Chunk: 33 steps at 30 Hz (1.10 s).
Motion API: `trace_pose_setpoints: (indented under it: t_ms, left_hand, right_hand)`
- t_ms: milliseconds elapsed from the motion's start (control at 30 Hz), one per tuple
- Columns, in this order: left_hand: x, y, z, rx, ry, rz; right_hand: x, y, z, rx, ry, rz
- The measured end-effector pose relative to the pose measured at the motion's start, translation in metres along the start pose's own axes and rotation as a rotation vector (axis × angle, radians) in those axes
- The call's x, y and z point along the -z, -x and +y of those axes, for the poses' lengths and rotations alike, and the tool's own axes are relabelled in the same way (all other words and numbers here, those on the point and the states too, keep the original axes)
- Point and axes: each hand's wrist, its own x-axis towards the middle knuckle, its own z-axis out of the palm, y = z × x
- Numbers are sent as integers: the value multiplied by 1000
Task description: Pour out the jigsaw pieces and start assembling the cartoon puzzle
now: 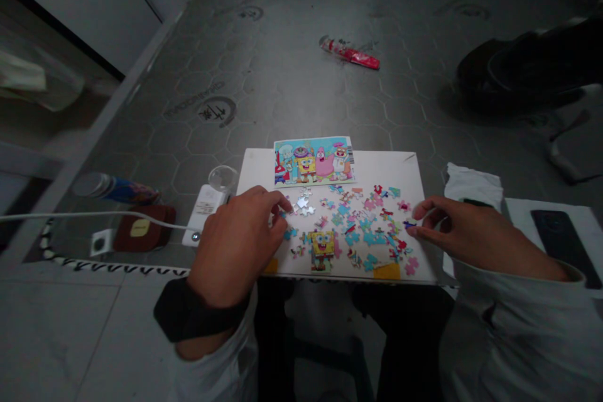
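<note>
A white box (259,164) serves as a board, with scattered jigsaw pieces (367,225) in pink, blue and red on it. A picture card (315,162) of cartoon figures lies along its far edge. Near the front, joined pieces form a yellow cartoon figure (322,249). My left hand (245,240) hovers over the box's left side, thumb and index finger curved and apart, beside several blue pieces and some silver-looking overturned ones (304,204). At the right edge, my right hand (459,229) pinches a dark blue puzzle piece (409,224) between thumb and fingertip.
Left of the box are a white power strip (200,217) with a cable, a clear round lid (223,178), a brown case (144,228) and a blue can (122,190). To the right lie white tissue (471,183) and a dark phone (565,245). A red wrapper (351,53) lies farther back.
</note>
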Motion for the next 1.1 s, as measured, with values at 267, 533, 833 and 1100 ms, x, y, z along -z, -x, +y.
trace_pose_setpoints:
  t_ms: [267, 533, 833, 1100]
  left_hand:
    - [-1, 0, -2, -6, 0, 0]
    - [-1, 0, -2, -6, 1, -4]
    - [2, 0, 1, -1, -4, -9]
    - [1, 0, 1, -7, 9, -2]
  right_hand:
    - [0, 0, -2, -2, -12, 12]
    - [1, 0, -2, 6, -6, 14]
    - [4, 1, -6, -33, 2, -13]
    - [0, 0, 1, 47, -12, 41]
